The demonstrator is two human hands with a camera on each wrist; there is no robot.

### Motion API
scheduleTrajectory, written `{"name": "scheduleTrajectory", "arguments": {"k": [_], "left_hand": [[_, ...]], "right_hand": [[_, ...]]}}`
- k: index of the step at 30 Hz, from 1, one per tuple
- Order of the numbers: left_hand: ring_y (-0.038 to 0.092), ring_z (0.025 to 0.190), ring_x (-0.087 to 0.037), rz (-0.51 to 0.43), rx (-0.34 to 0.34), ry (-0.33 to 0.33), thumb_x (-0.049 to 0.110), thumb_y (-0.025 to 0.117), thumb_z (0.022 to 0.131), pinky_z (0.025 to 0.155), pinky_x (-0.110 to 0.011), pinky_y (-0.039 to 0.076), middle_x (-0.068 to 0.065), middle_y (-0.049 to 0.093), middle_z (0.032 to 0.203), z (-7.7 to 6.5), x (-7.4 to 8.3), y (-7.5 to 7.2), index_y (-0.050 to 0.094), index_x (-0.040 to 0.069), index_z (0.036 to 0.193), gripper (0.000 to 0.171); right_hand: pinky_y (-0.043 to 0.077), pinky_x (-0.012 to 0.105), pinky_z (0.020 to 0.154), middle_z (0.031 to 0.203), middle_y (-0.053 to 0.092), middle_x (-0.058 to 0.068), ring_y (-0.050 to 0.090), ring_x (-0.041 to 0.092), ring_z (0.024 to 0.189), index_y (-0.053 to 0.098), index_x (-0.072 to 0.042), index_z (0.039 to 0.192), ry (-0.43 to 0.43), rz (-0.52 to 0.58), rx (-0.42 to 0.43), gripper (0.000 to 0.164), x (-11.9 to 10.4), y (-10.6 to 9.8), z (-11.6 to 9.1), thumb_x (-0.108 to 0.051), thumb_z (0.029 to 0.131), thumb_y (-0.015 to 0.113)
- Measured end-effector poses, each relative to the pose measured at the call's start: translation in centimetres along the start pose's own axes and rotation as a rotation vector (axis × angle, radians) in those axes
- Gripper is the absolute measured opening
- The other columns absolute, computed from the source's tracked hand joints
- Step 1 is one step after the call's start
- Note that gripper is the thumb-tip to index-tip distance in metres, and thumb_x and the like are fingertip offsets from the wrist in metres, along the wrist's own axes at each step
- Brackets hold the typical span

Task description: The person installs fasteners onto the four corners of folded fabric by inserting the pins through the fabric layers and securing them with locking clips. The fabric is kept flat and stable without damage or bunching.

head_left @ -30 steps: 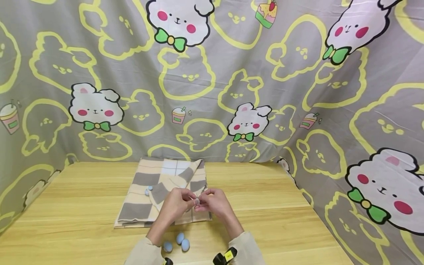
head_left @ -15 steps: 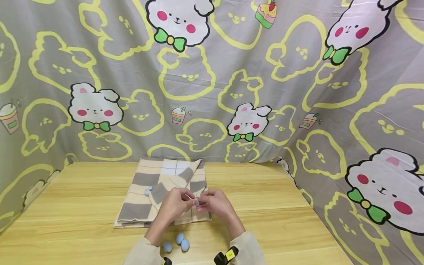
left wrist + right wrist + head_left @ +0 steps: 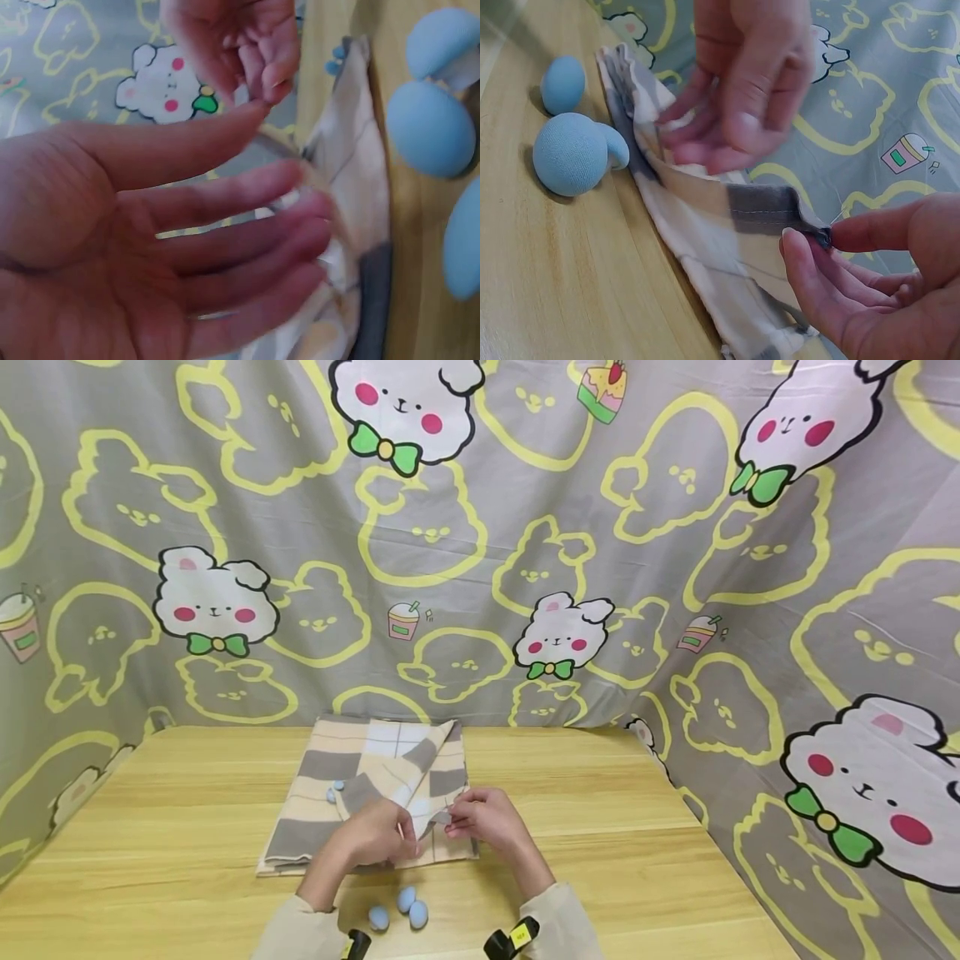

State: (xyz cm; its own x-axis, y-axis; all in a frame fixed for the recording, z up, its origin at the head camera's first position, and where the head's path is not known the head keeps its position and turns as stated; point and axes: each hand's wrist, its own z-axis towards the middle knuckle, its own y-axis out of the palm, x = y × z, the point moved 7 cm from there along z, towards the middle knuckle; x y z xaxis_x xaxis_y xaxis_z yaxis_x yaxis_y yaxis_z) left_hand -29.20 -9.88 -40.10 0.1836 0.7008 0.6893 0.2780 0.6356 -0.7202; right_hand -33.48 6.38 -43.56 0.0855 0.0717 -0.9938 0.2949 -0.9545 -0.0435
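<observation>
A folded plaid blanket (image 3: 330,814) in grey, cream and white lies on the table, one layer turned back across it. My right hand (image 3: 489,818) pinches the grey hemmed corner (image 3: 761,204) of that layer between thumb and index finger, lifting it. My left hand (image 3: 378,832) is above the blanket's front part, to the left of the held corner. In the left wrist view the left hand's fingers (image 3: 232,247) are extended and hold nothing. Small blue pieces (image 3: 335,791) sit at another corner of the turned-back layer.
In front of the blanket, three blue rounded pieces (image 3: 418,914) lie on the wooden table (image 3: 600,860), between my forearms. Seen by the left wrist, one blue piece (image 3: 442,41) has a pale underside. A patterned curtain (image 3: 465,577) encloses the back and sides.
The left hand has let go of the corner area where both hands met and has moved left and toward me. The right hand keeps its pinch, nearly unmoved.
</observation>
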Motion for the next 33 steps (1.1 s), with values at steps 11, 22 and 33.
{"name": "scheduleTrajectory", "arguments": {"k": [11,22,33], "left_hand": [[0.056,0.059,-0.017,0.15,-0.298,-0.306,0.012,0.087,0.076,0.055,-0.037,0.053,-0.004,0.06,0.062,-1.9,-2.0,1.3,0.066,0.007,0.069,0.023],[0.065,0.056,-0.017,0.223,-0.389,-0.366,0.004,0.086,0.072,0.06,-0.038,0.058,-0.008,0.068,0.061,-2.2,-2.9,2.4,0.067,0.004,0.066,0.02],[0.058,0.052,-0.017,0.159,-0.226,-0.228,-0.003,0.08,0.072,0.052,-0.03,0.053,-0.008,0.064,0.06,-1.9,-2.0,1.0,0.062,0.007,0.068,0.021]], "right_hand": [[0.061,0.03,0.069,0.082,0.07,0.012,0.069,0.014,0.068,0.064,0.013,0.104,0.009,-0.009,0.0,0.019,0.2,-0.1,0.1,-0.003,0.095,0.062],[0.061,0.03,0.07,0.083,0.071,0.013,0.07,0.015,0.069,0.064,0.013,0.103,0.007,-0.016,0.002,0.018,0.2,-0.1,0.0,-0.004,0.095,0.062],[0.061,0.031,0.07,0.084,0.071,0.013,0.07,0.015,0.069,0.064,0.012,0.102,0.012,-0.015,0.01,0.016,0.4,0.0,0.2,-0.003,0.095,0.061]]}}
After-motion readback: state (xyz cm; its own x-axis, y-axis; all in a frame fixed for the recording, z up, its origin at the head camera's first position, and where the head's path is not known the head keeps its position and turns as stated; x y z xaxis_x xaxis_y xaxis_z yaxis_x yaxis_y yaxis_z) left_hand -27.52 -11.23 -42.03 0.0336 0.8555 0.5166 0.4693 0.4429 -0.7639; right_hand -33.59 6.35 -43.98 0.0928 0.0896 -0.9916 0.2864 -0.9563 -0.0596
